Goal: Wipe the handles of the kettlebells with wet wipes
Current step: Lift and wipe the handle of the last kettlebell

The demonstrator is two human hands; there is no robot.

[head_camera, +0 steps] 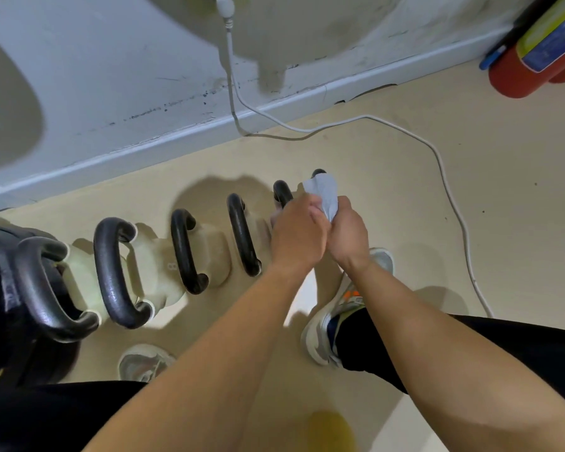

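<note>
On the beige floor [470, 190], along the white baseboard [144, 148]: a row of kettlebells, cream bodies, black handles.

- Row: long axis runs from lower left to upper right, roughly parallel to the wall.
- Handles: first handle [38, 285], second handle [115, 272], third handle [185, 249], fourth handle [242, 233], fifth handle [282, 192]. Each arches upward; each loop's long axis lies across the row, one end toward the wall, the other toward the person. A sixth dark tip [318, 172] shows just behind the wipe.
- Wet wipe [323, 190]: pale blue-grey, bunched, sticking up between the two hands at the right end of the row, above the fifth handle's near end.
- Left hand [299, 230]: fingers curled, closed against the wipe; contact with the handle beneath cannot be told.
- Right hand [348, 230]: fingers curled, pinching the wipe's lower part, touching the left hand.
- White cable [340, 120]: trails from the wall across the floor.
- Red extinguisher [519, 70]: upper right corner.
- Right shoe [346, 314], left shoe [144, 363]: on the floor.
</note>
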